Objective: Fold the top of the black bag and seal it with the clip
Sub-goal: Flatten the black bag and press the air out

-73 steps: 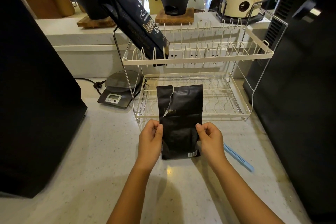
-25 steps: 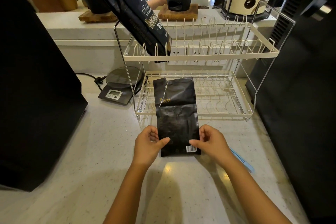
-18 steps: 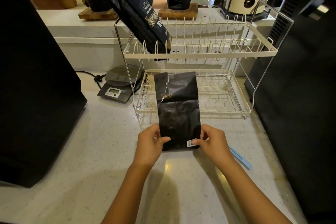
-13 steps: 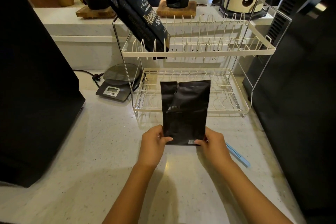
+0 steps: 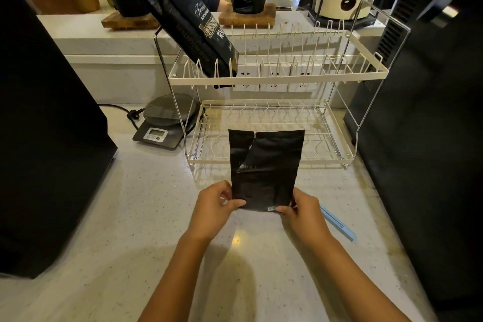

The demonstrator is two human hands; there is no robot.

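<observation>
Pale speckled stone counter [image 5: 146, 217] with a glare spot from a light overhead, and a raised ledge [image 5: 86, 34] of the same stuff running along the back. There's a cream two-tier wire dish rack [image 5: 277, 78] in the middle, a small digital scale [image 5: 164, 125] just left of it, and big black appliances [image 5: 44, 125] boxing in both sides. Up on the ledge sit dark pots on wooden boards [image 5: 248, 17], with daylight coming through behind them.

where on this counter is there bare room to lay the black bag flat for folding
Widest bare counter: between the left hand and the black appliance, near side of the scale. Also bare between the forearms, toward the near edge. Tight on the right: the blue clip lies beside the right hand; the dish rack stands behind the black bag.
</observation>
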